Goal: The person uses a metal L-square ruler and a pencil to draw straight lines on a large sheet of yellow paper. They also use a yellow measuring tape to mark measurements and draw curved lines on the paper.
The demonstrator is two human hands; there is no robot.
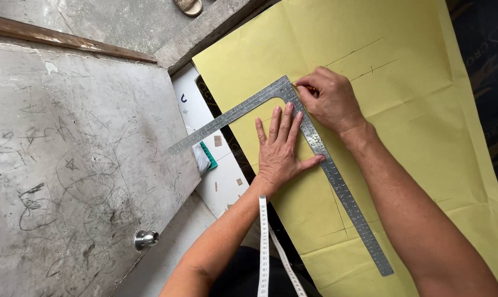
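Observation:
A large sheet of yellow paper lies flat, with thin pencil lines drawn on it. A metal L-shaped square ruler rests on the paper, its corner near the top middle. My left hand presses flat on the paper inside the ruler's angle, fingers spread, thumb against the long arm. My right hand sits just beyond the ruler's corner, closed on a small pencil whose tip touches the paper at the corner.
A white measuring tape hangs from my neck between my arms. A grey scribbled door with a round metal knob stands at left. A dark surface borders the paper at right. A green-edged object lies under the ruler's short arm.

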